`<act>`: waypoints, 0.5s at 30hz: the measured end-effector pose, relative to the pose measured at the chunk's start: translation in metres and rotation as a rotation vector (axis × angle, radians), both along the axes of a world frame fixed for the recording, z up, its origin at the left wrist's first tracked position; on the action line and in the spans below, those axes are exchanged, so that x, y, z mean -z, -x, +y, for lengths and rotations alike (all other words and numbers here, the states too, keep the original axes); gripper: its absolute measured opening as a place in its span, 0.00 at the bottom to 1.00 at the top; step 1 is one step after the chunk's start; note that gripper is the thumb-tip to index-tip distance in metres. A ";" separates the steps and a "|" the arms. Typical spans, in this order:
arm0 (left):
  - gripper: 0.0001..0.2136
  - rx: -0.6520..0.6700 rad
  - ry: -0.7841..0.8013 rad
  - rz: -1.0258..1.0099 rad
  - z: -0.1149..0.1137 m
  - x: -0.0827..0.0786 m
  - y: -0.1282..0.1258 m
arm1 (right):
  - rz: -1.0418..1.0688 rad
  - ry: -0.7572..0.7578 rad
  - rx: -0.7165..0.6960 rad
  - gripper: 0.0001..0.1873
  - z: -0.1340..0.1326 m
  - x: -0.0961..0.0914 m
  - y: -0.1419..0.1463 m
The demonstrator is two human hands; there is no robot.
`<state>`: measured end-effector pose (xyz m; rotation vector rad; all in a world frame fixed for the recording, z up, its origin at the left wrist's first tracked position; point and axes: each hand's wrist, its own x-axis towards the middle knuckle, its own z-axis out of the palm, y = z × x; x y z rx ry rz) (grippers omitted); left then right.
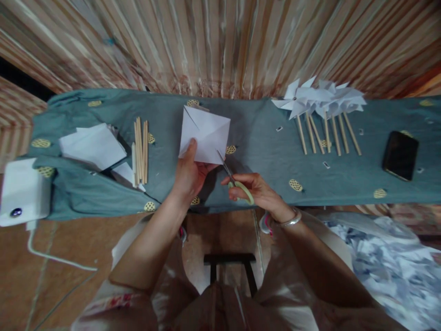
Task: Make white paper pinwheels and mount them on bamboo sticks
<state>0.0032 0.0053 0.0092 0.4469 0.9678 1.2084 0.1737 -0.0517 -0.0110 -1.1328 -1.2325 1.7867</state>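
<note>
My left hand (191, 170) grips a square of white paper (208, 131) by its lower left edge, thumb on top and fingers beneath. Crease lines cross the sheet, and a slit runs in from its upper left corner. In my right hand (255, 188) is a pair of scissors (241, 188) with light green handles. Their blades meet the paper at its lower right corner; whether they are fully closed there I cannot make out. Both hands are above the front part of the cloth-covered table (262, 151).
Left of the hands lie a stack of white paper (93, 147) and several wooden sticks (140, 151). Several paper pinwheels (324, 101) on sticks rest at the back right. A black phone (400, 155) lies far right, a white device (25, 193) far left. Paper scraps fill a bag (389, 266) below.
</note>
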 end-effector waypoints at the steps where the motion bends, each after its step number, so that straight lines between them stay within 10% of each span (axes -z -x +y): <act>1: 0.18 -0.002 -0.004 -0.001 0.000 0.000 0.000 | -0.002 0.003 -0.001 0.21 0.000 0.000 0.000; 15: 0.17 0.001 -0.031 -0.034 -0.001 0.005 0.000 | -0.024 0.013 -0.008 0.22 0.001 -0.003 0.001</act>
